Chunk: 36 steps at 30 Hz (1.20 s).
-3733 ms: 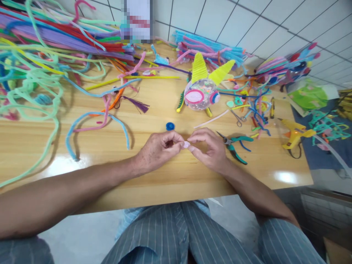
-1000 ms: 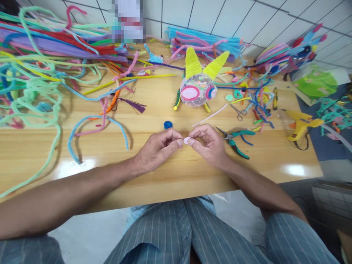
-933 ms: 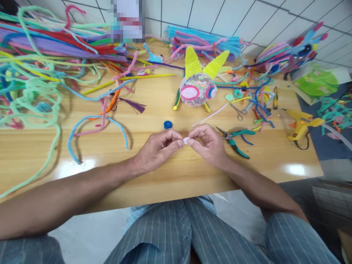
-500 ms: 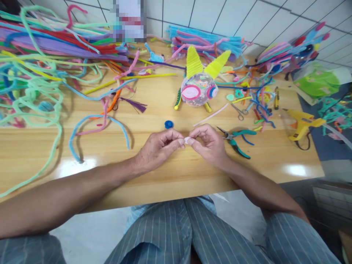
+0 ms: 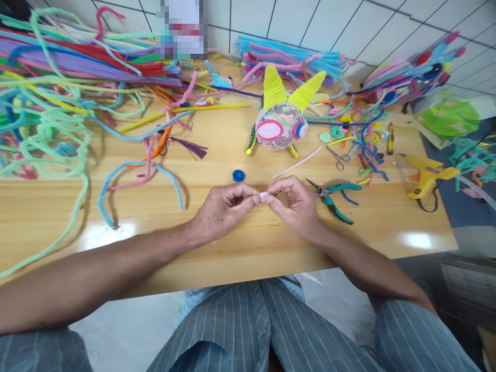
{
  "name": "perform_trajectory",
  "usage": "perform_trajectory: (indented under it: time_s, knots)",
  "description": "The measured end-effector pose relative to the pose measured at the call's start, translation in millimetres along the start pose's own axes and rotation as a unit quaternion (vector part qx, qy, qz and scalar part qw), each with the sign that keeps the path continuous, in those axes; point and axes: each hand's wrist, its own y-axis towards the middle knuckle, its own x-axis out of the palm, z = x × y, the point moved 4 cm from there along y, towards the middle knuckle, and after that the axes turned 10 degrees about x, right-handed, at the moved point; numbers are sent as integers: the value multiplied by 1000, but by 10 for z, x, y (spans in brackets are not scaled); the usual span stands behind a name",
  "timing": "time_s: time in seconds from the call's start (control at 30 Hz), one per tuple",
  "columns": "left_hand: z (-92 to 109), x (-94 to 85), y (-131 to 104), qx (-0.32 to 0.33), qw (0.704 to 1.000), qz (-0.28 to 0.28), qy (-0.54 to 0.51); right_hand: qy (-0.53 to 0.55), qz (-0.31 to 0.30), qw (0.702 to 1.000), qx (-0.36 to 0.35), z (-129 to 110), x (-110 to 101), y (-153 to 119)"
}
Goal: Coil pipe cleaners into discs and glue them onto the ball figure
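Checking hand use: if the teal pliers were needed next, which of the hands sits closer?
Right hand, probably: the teal pliers lie just beside it on the table. The left hand is farther away; both pinch the small pink piece.

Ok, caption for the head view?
Both hands pinch a small pink coil over a pipe-cleaner-strewn table.

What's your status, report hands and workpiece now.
Left hand and right hand both pinch small pink piece above wooden table. Blue cap behind, teal pliers right. Nothing obstructing.
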Motion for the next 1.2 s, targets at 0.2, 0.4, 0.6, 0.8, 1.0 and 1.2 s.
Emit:
perform_trajectory:
  time_s: [0.2, 0.4, 0.6, 0.8, 1.0, 1.2]
  knots:
    - [-21, 2, -4, -3, 1000, 4, 5, -10, 2, 1000, -5, -8, 7, -6]
    - [-20, 14, -8, -6, 1000, 13, -14, -28, 13, 999, -9, -13, 4, -3]
    - [-6, 21, 5, -6, 999, 20, -29, -26, 24, 999, -4, -10, -1, -8]
    - [12, 5, 9, -9, 1000, 16, -15, -7, 31, 999, -8, 9, -2, -23]
    - [19, 6, 19, -5, 999, 15, -39, -34, 27, 999, -14, -28, -11, -6]
    - [-3, 9, 18, -9, 999, -9, -36, -78, -13, 994, -75, -134, -19, 31]
